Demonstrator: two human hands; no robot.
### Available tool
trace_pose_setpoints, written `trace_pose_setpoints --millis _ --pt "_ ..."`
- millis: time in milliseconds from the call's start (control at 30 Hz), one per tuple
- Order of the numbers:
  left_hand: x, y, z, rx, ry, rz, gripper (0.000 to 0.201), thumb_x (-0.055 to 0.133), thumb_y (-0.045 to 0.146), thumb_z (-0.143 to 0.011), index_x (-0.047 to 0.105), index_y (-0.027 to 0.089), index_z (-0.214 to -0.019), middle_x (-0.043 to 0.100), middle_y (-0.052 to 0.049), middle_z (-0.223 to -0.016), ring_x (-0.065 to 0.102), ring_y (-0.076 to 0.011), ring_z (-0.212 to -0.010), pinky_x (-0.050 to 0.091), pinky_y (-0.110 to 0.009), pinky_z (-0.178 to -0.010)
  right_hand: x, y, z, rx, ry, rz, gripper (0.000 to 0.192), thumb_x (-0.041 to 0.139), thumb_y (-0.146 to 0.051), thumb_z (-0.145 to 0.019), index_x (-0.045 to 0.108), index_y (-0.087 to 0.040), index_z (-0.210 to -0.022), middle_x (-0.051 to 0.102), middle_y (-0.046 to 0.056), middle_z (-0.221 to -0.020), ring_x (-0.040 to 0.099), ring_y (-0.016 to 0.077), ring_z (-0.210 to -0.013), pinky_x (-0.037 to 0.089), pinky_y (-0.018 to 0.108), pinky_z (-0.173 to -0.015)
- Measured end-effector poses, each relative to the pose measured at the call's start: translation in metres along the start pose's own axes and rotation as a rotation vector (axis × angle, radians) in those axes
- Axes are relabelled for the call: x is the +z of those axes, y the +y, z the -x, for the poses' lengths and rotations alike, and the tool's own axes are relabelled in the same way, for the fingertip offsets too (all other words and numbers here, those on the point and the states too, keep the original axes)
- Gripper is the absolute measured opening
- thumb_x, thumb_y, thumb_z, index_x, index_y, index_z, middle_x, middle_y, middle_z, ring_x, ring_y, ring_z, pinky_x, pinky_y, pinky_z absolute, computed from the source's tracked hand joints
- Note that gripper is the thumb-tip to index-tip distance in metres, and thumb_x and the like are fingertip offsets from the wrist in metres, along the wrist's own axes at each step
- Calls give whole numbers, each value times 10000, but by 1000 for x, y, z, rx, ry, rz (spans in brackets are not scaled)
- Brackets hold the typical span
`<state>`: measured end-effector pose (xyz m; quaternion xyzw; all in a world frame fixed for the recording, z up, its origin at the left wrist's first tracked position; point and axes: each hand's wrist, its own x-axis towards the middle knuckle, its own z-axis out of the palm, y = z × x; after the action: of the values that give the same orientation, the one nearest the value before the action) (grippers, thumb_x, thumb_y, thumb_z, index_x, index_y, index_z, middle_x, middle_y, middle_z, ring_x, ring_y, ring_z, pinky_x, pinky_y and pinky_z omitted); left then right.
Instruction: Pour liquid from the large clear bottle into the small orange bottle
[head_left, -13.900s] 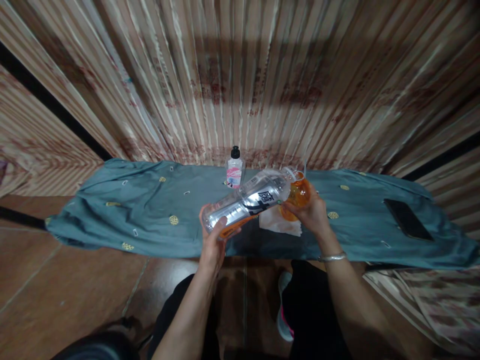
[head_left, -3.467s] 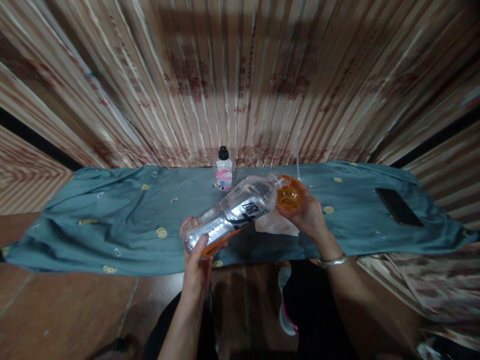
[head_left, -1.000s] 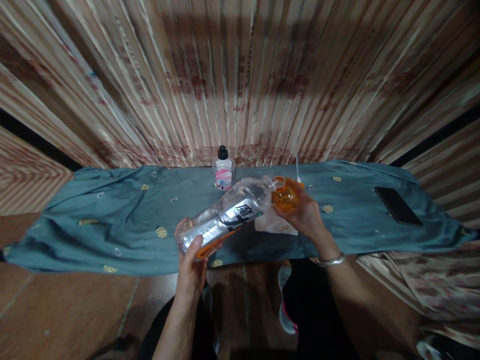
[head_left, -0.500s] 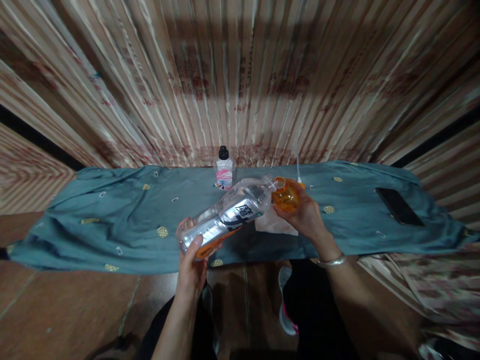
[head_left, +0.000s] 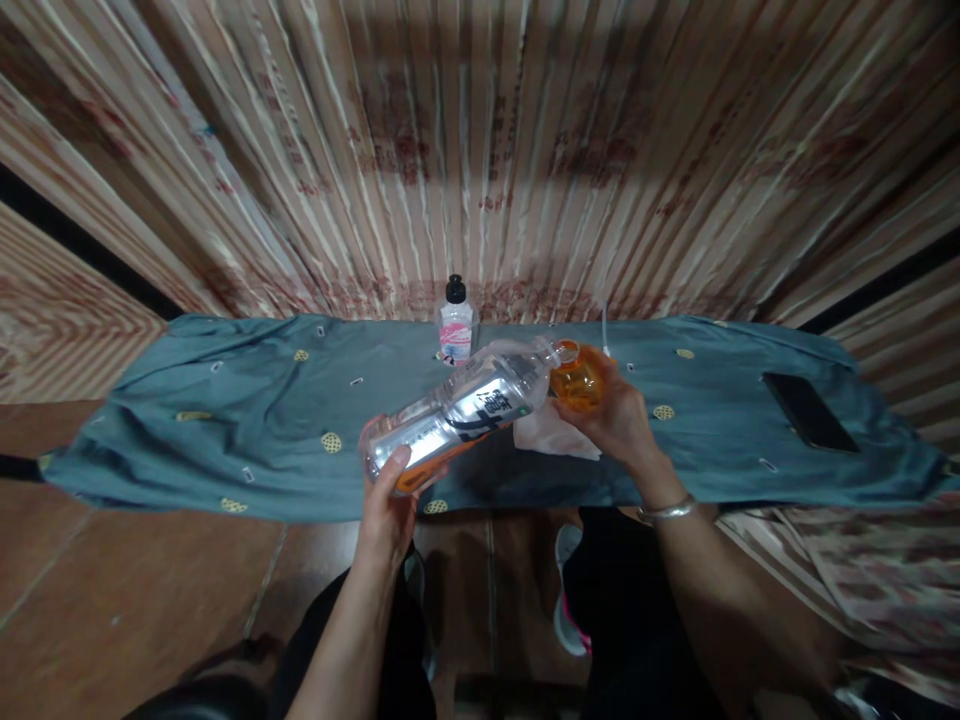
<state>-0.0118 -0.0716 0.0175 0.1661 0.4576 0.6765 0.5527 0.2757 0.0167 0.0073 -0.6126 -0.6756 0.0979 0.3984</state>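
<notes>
My left hand [head_left: 394, 490] is closed round the base of a large clear plastic bottle [head_left: 469, 405] with a silver and orange label. The bottle is tilted, its neck pointing right and upward. My right hand [head_left: 619, 415] grips a small orange see-through bottle [head_left: 577, 380], whose open mouth is close against the large bottle's mouth. Whether the two mouths touch, I cannot tell. Any liquid passing between them is not visible. Beneath the orange bottle a white tissue or cloth [head_left: 555, 435] lies on the table cover.
A clear bottle with a black cap and pink label [head_left: 455, 325] stands at the back. A thin white tube with a pump part [head_left: 606, 330] shows behind my right hand. A black phone [head_left: 810, 412] lies right on the green patterned cloth [head_left: 262, 430]. A striped curtain [head_left: 480, 150] hangs behind.
The camera view has shifted slightly, so the whole scene sits a little higher and further right. Both hands keep the same grips, and the two bottles stay mouth to mouth.
</notes>
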Motion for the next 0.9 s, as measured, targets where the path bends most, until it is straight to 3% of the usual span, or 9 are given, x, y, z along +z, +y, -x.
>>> trace_pose_setpoints --millis 200,533,900 --pt "1 2 3 10 -36 -13 730 954 390 -646 599 317 -1280 698 -81 -1334 744 -310 -1038 649 -373 -698 0 1 1 19 22 9 896 843 -423 -687 522 -197 -1493 758 166 -1317 753 391 -1168 627 568 -996" --pt "2 -1 5 12 -67 6 775 957 391 -657 551 310 -1312 676 -76 -1319 741 -288 -1041 662 -379 -719 -4 5 0 26 -10 -1 863 825 -492 -737 497 -272 -1505 721 122 -1392 718 411 -1235 590 617 -1055" --pt "2 -2 7 20 -74 19 749 946 373 -681 546 311 -1311 660 -78 -1308 737 -269 -1032 673 -370 -714 -6 3 0 20 -2 9 867 831 -477 -709 514 -269 -1489 731 134 -1366 728 441 -1203 592 639 -1039"
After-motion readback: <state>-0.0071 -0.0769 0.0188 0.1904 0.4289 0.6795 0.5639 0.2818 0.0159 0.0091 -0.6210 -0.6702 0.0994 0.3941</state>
